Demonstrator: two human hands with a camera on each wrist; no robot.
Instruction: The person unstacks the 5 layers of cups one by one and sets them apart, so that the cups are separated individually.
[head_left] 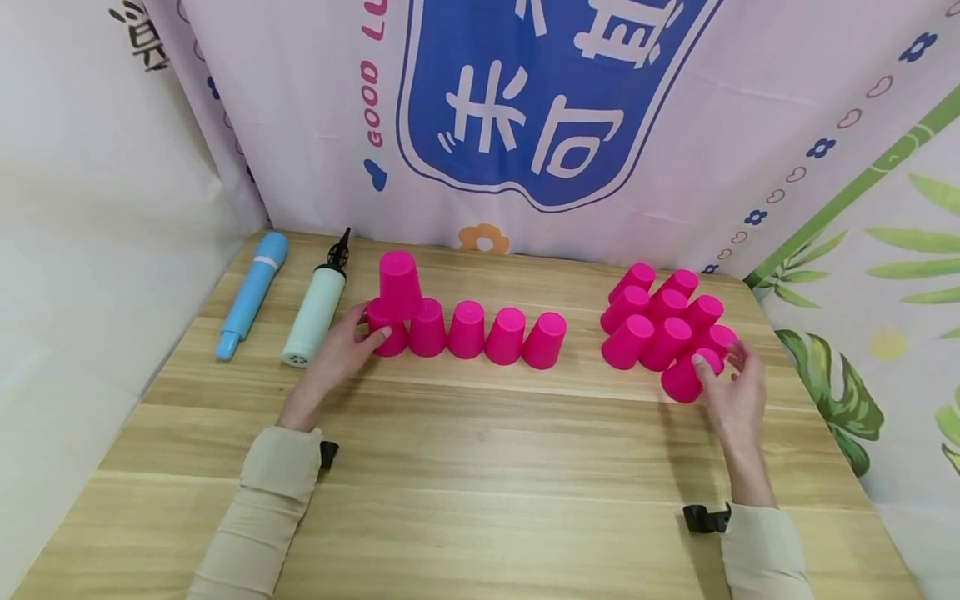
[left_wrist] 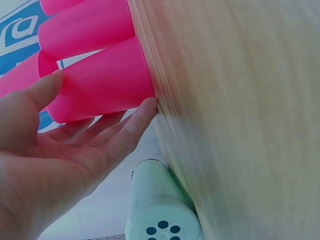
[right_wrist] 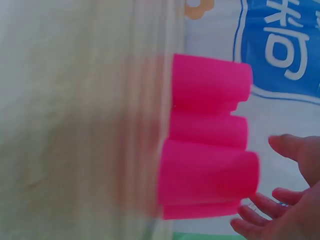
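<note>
Two beige sleeves (head_left: 258, 517) are nearest you on the desk (head_left: 495, 467), with small black pieces (head_left: 705, 518) beside the cuffs. Past them, your right hand (head_left: 738, 404) is at the front cup (head_left: 681, 380) of a pink cluster (head_left: 666, 345). From the head view its thumb overlaps that cup; the right wrist view shows your fingers spread and the thumb clear of the pink plastic.

Your left hand (head_left: 341, 354) holds the leftmost cup (head_left: 396, 342) of an upside-down row of five (head_left: 505, 337), thumb on one side, fingers on the other. Your left wrist view shows what the head view hides: those fingers running behind the cup, one fingertip by its lower rim. An upper cup (head_left: 400, 283) sits across the first two.

To your left lie a mint-green cylinder (head_left: 317, 312) with a black nozzle (head_left: 339, 250) and, farther left, a blue tube (head_left: 253, 292). Behind everything hangs a printed curtain (head_left: 315, 125).
</note>
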